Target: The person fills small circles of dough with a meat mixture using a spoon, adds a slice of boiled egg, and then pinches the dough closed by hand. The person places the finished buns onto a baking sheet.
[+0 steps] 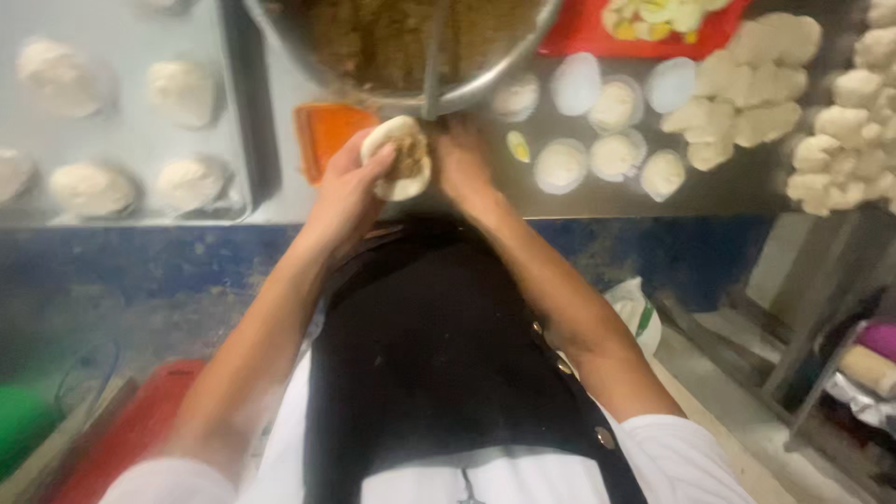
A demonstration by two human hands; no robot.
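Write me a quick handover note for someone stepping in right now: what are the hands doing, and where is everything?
Left hand: cups a round dough wrapper with brown filling on it, not yet closed.
Right hand: at the wrapper's edge, below the metal bowl of filling; its grip is blurred.
Done: shaped buns on the tray, left.
Left: flat dough rounds and raw dough pieces, right.

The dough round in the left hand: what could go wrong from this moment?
1. The dough round lies open in the left hand with brown filling piled on it; the filling could spill or tear the dough.
2. The right hand holds a metal utensil that reaches into the big metal bowl, which overhangs the small dough discs; filling might drip on them.
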